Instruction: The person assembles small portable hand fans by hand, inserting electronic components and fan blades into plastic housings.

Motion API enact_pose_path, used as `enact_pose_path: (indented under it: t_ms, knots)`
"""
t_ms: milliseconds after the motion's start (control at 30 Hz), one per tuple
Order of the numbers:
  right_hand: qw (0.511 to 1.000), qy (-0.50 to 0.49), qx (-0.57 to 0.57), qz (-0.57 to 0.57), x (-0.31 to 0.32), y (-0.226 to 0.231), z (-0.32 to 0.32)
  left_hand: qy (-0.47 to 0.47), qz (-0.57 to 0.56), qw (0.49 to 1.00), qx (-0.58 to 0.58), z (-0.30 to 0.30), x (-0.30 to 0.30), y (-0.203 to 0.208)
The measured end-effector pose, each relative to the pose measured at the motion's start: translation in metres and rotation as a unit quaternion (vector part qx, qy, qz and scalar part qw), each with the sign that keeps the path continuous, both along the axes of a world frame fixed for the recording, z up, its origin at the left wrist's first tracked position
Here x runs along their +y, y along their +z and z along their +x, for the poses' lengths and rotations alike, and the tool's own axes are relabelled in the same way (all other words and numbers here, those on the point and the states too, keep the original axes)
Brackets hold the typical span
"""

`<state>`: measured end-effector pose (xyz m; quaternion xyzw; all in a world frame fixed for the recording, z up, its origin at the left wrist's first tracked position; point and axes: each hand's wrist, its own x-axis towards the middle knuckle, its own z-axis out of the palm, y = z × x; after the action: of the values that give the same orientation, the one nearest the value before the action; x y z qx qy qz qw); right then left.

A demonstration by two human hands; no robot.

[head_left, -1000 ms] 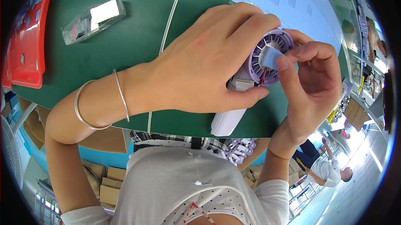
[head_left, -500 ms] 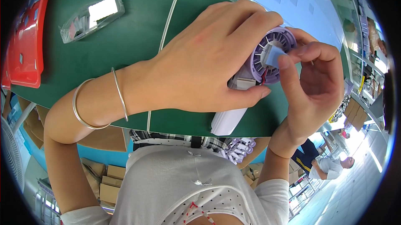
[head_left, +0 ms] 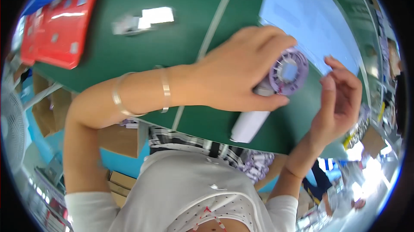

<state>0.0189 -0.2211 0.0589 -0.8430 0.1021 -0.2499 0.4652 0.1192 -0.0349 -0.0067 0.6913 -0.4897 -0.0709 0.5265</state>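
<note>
My left hand [head_left: 233, 72] is wrapped round what looks like a small handheld fan, with a round purple head [head_left: 298, 86] and a white handle [head_left: 251, 126] slanting toward the table's near edge. Thin radial ribs ring the head's open face. A pale blue square piece [head_left: 289, 71] sits at its centre, and a short red wire shows at the head's lower edge. To the right of the head, my right hand [head_left: 338, 107] is raised and touches nothing I can see. Its thumb and forefinger are apart, the other fingers curled. The picture is blurred by motion.
A red tray [head_left: 60, 38] with small pieces in it lies at the left. A small plastic-wrapped pack [head_left: 133, 24] rests on the green table. Light blue sheeting [head_left: 310, 21] covers the far right. Several purple-and-white parts [head_left: 258, 165] lie below the near edge. A person [head_left: 340, 206] is off to the right.
My right hand has left the blue piece at the fan head's centre and moved right. The view has shifted, so tray and pack appear farther right. My left hand keeps its hold.
</note>
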Motion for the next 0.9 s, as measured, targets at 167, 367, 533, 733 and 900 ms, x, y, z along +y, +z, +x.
enact_pose_path:
  t_ms: [167,367,533,733,900]
  knots:
    - [0.999,-0.014,-0.023,-0.045,-0.029,-0.039,-0.025,0.064,-0.098,0.99,-0.083,0.002,0.008,0.007]
    - [1.0,-0.014,0.001,0.01,-0.031,-0.066,-0.047,0.202,0.029,0.961,-0.184,0.017,0.056,0.036]
    - [0.986,0.051,-0.081,-0.133,-0.019,-0.048,-0.031,0.242,0.082,0.952,-0.168,0.005,0.088,0.03]
    - [0.953,0.154,-0.14,-0.22,0.016,-0.044,-0.024,0.169,0.106,0.975,-0.094,-0.048,0.039,0.029]
    - [0.927,0.135,-0.088,-0.339,0.005,-0.05,-0.061,0.141,0.001,0.988,-0.065,-0.068,0.0,0.012]
